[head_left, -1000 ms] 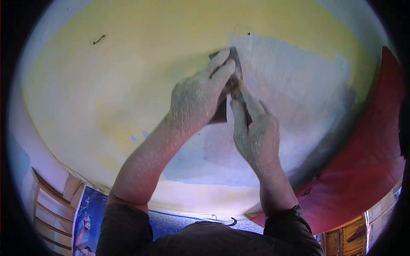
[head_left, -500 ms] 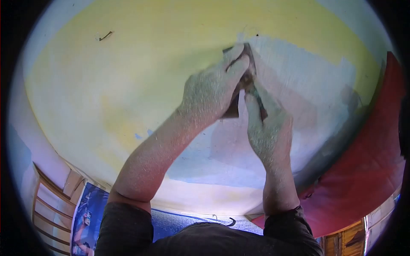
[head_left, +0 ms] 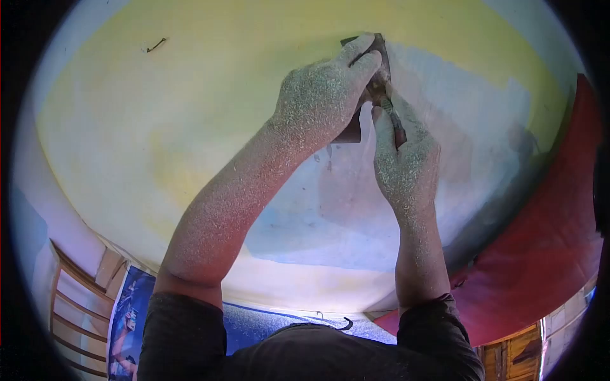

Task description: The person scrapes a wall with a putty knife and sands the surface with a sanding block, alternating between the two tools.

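My left hand (head_left: pixel 324 95), coated in pale dust, grips the dark flat scraper (head_left: pixel 348 132) by its upper part, with thumb and fingers bent over it. My right hand (head_left: pixel 408 155), dusty as well, is closed round the handle of the same tool, lower and to the right. The tool lies against the painted wall (head_left: pixel 210 133), near where yellow paint meets a pale blue-white patch (head_left: pixel 445 82). The blade edge under my left hand is partly hidden.
A small hook-like piece (head_left: pixel 156 45) sticks out at the upper left. On the right hangs a large red panel (head_left: pixel 540 254). Wooden slats (head_left: pixel 79 324) and a blue poster (head_left: pixel 130 317) show at the lower left, brown wood (head_left: pixel 511 359) at the lower right.
Both hands and the scraper have moved up and slightly right along the wall. Both hands keep their hold on it.
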The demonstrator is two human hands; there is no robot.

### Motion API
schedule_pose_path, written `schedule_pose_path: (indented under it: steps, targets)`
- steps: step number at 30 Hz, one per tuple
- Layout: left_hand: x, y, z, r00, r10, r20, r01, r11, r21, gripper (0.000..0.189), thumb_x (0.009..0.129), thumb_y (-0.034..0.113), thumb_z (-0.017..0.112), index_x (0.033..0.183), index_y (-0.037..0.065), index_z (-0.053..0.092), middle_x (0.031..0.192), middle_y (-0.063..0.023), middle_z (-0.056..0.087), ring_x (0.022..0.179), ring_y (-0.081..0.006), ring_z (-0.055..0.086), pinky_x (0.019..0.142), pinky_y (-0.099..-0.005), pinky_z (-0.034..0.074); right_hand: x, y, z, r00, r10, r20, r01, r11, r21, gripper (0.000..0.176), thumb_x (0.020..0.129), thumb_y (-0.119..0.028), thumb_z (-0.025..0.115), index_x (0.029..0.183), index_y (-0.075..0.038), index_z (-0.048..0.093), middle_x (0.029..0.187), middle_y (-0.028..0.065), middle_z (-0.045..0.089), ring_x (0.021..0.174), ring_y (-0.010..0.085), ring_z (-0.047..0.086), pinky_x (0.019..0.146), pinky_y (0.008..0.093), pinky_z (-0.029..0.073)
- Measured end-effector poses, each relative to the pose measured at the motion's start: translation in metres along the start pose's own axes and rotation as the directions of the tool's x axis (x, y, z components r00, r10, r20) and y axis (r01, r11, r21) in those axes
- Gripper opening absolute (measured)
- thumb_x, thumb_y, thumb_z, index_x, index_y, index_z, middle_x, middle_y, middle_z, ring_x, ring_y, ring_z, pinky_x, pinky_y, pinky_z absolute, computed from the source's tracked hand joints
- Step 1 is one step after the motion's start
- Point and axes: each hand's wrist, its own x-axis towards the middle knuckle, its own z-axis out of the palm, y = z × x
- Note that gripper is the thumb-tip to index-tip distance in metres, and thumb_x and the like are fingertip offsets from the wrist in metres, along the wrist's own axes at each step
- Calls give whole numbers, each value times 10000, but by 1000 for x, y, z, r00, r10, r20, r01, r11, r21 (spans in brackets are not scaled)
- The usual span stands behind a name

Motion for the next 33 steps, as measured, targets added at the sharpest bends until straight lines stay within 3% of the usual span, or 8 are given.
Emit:
schedule_pose_path:
  steps: [5, 10, 14, 16, 21, 29, 32, 33]
  targets:
    - [-47, 7, -5, 982, -32, 186, 54, 992, -116, 626, 980, 219, 824, 1564, 180, 602, 1641, -7, 621, 1110, -339, 801, 915, -451, 674, -47, 43, 3, 992, -18, 123, 28, 996, -85, 440, 1070, -116, 723, 1490, -32, 624, 1041, 270, 780, 912, 433, 794, 762, 498, 609]
    - [-123, -21, 13, 986, -160, -34, 139, 930, -339, 538, 930, 17, 824, 1448, 79, 696, 1404, -151, 753, 1046, -317, 806, 895, -432, 651, -151, 70, -3, 906, 256, 337, -251, 966, -60, 548, 1028, -146, 791, 1488, 7, 537, 877, 186, 742, 785, 424, 763, 683, 525, 579]
    - [-66, -33, -6, 931, 106, -350, -95, 994, 47, 271, 934, -49, 743, 1182, 58, 761, 1072, -99, 795, 916, -309, 744, 853, -445, 598, -202, 93, 12, 913, 136, 385, -160, 987, 31, 523, 1030, -172, 804, 1484, -64, 566, 1008, 170, 809, 861, 411, 800, 744, 513, 611]
    - [-17, -36, -7, 884, 183, -429, -84, 967, 240, 249, 920, -22, 735, 1147, 76, 757, 1058, -85, 766, 980, -345, 719, 871, -483, 567, -211, 88, 14, 886, 178, 429, -236, 968, 87, 513, 1035, -186, 806, 1484, -91, 576, 1074, 165, 829, 898, 405, 813, 772, 504, 624]
    - [78, -52, 21, 819, 246, -518, -86, 946, 313, 228, 894, 39, 770, 1105, 122, 748, 1058, -85, 698, 1010, -386, 682, 888, -518, 537, -208, 95, 7, 877, 171, 449, -273, 947, 172, 516, 1036, -177, 813, 1484, -84, 573, 1047, 147, 837, 853, 353, 819, 732, 461, 629]
    - [9, -25, -5, 931, 49, -361, 46, 968, 248, 355, 844, -2, 772, 1181, 103, 738, 1162, -132, 701, 1071, -394, 650, 921, -511, 504, -199, 86, -34, 851, 171, 497, -351, 888, 296, 472, 1048, -155, 804, 1455, -51, 589, 1000, 157, 839, 789, 296, 826, 704, 402, 621]
    - [-24, -48, -3, 934, 31, -357, 59, 969, 240, 391, 839, 6, 781, 1215, 104, 743, 1184, -118, 702, 1078, -379, 653, 926, -498, 499, -162, 65, -34, 770, 199, 606, -407, 885, 226, 408, 1063, -67, 777, 1419, 27, 600, 994, 140, 804, 829, 98, 732, 741, 268, 565]
    - [-29, -45, -1, 927, 38, -372, 58, 968, 243, 402, 837, 11, 787, 1225, 106, 745, 1191, -113, 702, 1080, -374, 654, 928, -494, 498, -157, 64, -37, 734, 220, 642, -421, 889, 178, 420, 1056, -94, 788, 1421, 5, 607, 982, 146, 812, 819, 158, 765, 727, 307, 581]
